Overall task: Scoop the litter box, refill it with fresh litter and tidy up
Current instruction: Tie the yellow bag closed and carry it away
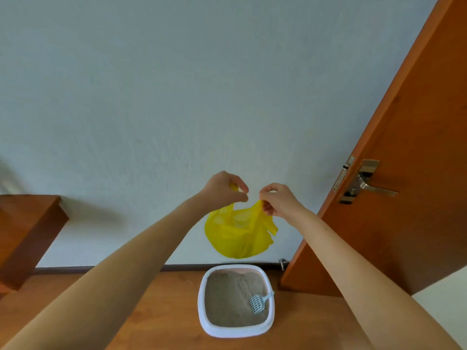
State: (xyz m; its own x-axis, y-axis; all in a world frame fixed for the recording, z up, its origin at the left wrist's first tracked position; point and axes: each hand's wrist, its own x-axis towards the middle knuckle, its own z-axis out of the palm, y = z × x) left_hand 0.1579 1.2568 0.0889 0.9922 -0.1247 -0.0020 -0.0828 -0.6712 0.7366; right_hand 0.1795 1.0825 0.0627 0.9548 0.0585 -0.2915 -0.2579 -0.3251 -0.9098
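Both hands hold a yellow plastic bag (238, 232) up in front of the wall: the left hand (225, 188) has its grip closed on one handle and the right hand (276, 202) pinches the other, while the litter box (202, 299) sits on the floor below by the baseboard, its pale blue scoop (260, 301) lying in the litter. The bag looks thin and sags as if it carries some weight, so a handle could slip or tear and drop the contents onto the floor. If the mouth is left slack, waste or dust may spill out.
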